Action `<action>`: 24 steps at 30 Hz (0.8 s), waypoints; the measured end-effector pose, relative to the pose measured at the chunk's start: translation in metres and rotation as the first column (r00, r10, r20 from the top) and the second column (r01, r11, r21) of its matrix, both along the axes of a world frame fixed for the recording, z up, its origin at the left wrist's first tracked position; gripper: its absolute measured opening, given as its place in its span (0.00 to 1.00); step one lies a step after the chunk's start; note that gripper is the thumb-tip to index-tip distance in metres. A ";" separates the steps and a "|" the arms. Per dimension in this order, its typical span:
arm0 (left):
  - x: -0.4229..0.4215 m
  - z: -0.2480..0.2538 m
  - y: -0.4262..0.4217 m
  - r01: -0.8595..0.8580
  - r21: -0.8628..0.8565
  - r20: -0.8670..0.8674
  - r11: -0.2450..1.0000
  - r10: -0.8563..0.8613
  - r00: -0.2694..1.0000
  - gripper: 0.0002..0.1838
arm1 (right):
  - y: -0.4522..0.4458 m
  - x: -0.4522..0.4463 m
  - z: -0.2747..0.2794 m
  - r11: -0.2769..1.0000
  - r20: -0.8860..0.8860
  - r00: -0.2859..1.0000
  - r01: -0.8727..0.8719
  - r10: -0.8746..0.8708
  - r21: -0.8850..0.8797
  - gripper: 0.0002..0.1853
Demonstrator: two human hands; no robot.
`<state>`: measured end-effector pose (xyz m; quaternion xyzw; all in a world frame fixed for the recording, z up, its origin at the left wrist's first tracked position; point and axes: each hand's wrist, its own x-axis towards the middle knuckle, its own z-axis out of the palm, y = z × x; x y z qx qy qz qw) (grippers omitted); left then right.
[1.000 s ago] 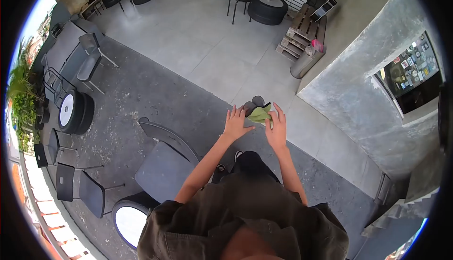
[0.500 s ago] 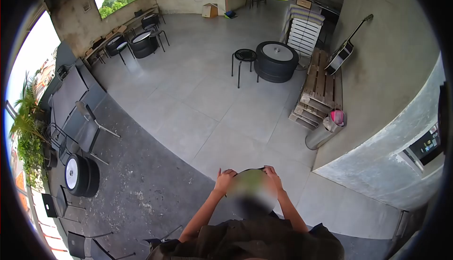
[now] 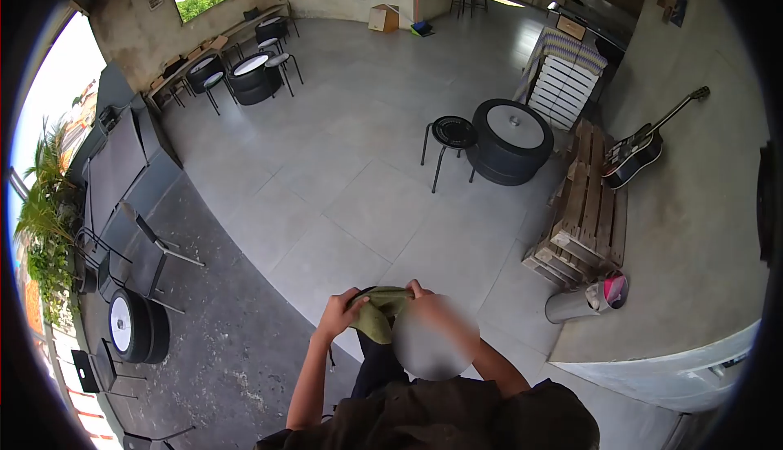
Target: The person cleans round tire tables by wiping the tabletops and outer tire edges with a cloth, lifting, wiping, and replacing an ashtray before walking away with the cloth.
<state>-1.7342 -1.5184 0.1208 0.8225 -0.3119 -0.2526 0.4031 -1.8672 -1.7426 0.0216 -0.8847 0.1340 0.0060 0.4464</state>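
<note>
In front of my body I hold an olive-green cloth item [image 3: 373, 321] with a dark edge; its exact kind does not show. My left hand [image 3: 337, 317] is closed on its left side, thumb over the fabric. At the top right corner my right hand [image 3: 426, 305] pinches the edge; a grey blurred patch hides part of this hand and forearm. Between the hands the cloth sags and folds, its front part hanging down. A thin dark strap or cord hangs below my left hand.
Ahead stand a black stool [image 3: 453, 133] and a tire table [image 3: 511, 141]. To the right are wooden pallets [image 3: 581, 213], a metal bin [image 3: 571, 303] and a guitar [image 3: 636, 156] on the wall. Chairs [image 3: 147, 246] and another tire [image 3: 140, 325] are at the left.
The stool, tire table and pallets appear nearer, as my view has shifted. Both hands sit further left in view, and the cloth, earlier spread and mostly blurred, now shows folded between them.
</note>
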 end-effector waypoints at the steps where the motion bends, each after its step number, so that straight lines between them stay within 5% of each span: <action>1: 0.037 -0.009 -0.014 -0.018 -0.070 0.002 0.997 0.018 1.000 0.16 | -0.010 0.030 -0.002 0.999 0.011 1.000 0.029 -0.029 0.032 0.13; 4: 0.151 -0.029 -0.063 -0.010 -0.162 0.037 0.987 0.016 0.999 0.17 | -0.052 0.113 -0.027 0.982 0.126 0.987 0.075 -0.097 0.172 0.14; 7: 0.254 -0.027 -0.125 0.140 -0.010 0.090 0.990 -0.138 0.986 0.17 | -0.099 0.179 0.008 0.982 -0.018 0.982 0.190 -0.190 -0.022 0.13; 8: 0.281 -0.021 -0.145 0.194 -0.088 0.095 0.977 -0.185 0.978 0.17 | -0.116 0.197 0.020 0.975 -0.008 0.978 0.210 -0.211 -0.075 0.12; 10: 0.322 -0.009 -0.190 0.299 -0.229 0.106 0.926 -0.282 0.954 0.15 | -0.152 0.231 0.023 0.946 0.041 0.961 0.278 -0.275 -0.167 0.13; 14: 0.401 0.009 -0.269 0.427 -0.233 0.118 0.874 -0.410 0.904 0.13 | -0.212 0.297 0.001 0.729 0.365 0.776 0.619 -0.513 -0.291 0.25; 15: 0.415 0.022 -0.288 0.427 -0.253 0.113 0.868 -0.412 0.904 0.13 | -0.225 0.314 -0.003 0.711 0.259 0.727 0.682 -0.635 -0.171 0.35; 18: 0.479 0.018 -0.345 0.485 -0.270 0.153 0.832 -0.460 0.875 0.12 | -0.269 0.378 -0.015 0.669 0.247 0.649 0.743 -0.719 -0.004 0.43; 22: 0.588 0.023 -0.417 0.715 -0.139 0.248 0.685 -0.675 0.695 0.13 | -0.329 0.508 0.066 0.942 0.272 0.906 0.335 -0.324 0.007 0.47; 24: 0.641 0.041 -0.447 0.772 0.043 0.172 0.635 -0.765 0.620 0.14 | -0.356 0.582 0.082 0.979 0.232 0.964 0.089 -0.130 0.181 0.46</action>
